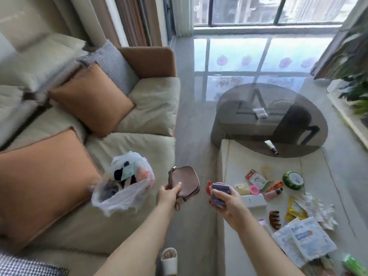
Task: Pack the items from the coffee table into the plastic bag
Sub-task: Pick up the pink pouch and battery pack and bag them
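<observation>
Gripping one brown pouch (pixel 184 181), the left hand (pixel 169 193) nears one plastic bag (pixel 121 188) on the sofa (pixel 139 148); the right hand (pixel 227 200) clasps one purple pack (pixel 220 194) beside the worktop (pixel 249 156).

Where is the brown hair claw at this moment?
The brown hair claw lies on the pale coffee table, lower right in the head view, between the white box and the white packets.

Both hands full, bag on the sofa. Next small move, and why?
Probably carry the left hand leftward and drop the brown pouch into the plastic bag. The pouch is already gripped and hangs close beside the bag's open mouth; the right hand, holding the purple item, sits farther away.
</observation>
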Motion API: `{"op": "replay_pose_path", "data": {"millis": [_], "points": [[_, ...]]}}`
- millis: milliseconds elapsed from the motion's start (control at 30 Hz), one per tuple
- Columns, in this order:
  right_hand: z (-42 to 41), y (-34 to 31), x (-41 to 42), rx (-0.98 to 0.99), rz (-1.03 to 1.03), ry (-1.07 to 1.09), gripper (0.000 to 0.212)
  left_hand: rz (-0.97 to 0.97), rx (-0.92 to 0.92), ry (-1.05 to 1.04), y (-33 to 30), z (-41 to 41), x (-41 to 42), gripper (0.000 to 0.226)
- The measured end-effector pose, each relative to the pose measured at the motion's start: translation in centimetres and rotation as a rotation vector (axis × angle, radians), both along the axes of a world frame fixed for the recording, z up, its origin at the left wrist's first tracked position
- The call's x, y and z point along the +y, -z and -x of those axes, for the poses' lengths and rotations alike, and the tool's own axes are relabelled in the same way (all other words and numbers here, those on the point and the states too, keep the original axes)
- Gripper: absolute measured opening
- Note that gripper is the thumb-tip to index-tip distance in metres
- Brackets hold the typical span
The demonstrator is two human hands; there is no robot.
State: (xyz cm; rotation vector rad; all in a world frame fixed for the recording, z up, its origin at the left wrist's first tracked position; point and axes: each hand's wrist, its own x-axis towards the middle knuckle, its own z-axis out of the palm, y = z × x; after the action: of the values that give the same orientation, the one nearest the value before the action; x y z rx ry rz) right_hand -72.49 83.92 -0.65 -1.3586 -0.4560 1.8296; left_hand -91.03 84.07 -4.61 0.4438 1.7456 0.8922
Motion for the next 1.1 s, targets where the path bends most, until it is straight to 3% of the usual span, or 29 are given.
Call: {"op": "replay_pose_path", "data": {"millis": [133, 367, 533, 933, 1100], "points": [[6.9, -1.1, 2.9, -0.005, -0.029, -0.162, 0.016, -0.025, -0.023, -0.197, -1.4, 7.1, 0.1, 0.020], [18.2, -1.0, 7.0, 0.029, -0.062, -0.335, 0.014, 0.031, -0.046, -0.422, -0.3, 18.9, 0.7, 0.036], [24.9, 2.3, 9.6, -0.085, 0.003, -0.393, 0.017, 0.126, -0.039, -0.550, 2.6, 26.0, 0.9, 0.032], [33.5, 12.9, 15.5, -0.533, 0.034, -0.683, 0.014, 0.298, -0.031, -0.621, 11.5, 33.0, 3.7, 0.026], [35.8, 18.8, 17.8, -0.662, -0.079, -0.861, 0.020, 0.349, 0.010, -0.515, 16.1, 33.2, 6.9, 0.043]]}}
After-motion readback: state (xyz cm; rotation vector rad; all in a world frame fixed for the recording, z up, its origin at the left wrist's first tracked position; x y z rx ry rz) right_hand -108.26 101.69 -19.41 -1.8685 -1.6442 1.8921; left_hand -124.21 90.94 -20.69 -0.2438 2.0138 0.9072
